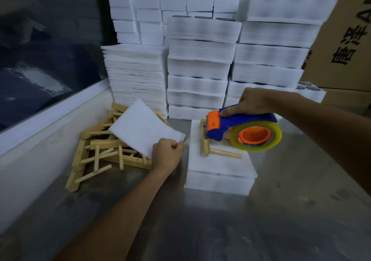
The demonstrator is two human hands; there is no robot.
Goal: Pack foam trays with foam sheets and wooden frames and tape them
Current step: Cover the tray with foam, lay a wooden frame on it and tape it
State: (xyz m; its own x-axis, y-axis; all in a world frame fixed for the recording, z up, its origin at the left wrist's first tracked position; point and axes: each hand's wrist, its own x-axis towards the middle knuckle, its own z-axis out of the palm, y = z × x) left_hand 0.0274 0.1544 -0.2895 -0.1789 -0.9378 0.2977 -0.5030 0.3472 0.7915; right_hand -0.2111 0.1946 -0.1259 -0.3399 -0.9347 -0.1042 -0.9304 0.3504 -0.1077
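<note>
Counter (pixel 220 230) nearest, steel, carries all. Foam tray (pixel 218 172) at centre, wooden frame (pixel 206 146) on top awaiting cover. Foam sheet (pixel 144 128) pinched by left hand (pixel 166 156), likely next layer. Right hand (pixel 251 102) grips tape dispenser (pixel 241 128) over tray, staged for sealing. Spare frames (pixel 104 148) left, within reach.

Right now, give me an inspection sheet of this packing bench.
Surface: metal table, scuffed and reflective.
Job's things: foam tray with a wooden frame lying on top; tape dispenser above them; loose foam sheet.
Clutter: pile of wooden frames at left.
Hands: left hand pinches the foam sheet's corner; right hand grips the tape dispenser's handle.
Cables: nothing seen.
Surroundings: stacked foam trays behind; cardboard boxes at right.
</note>
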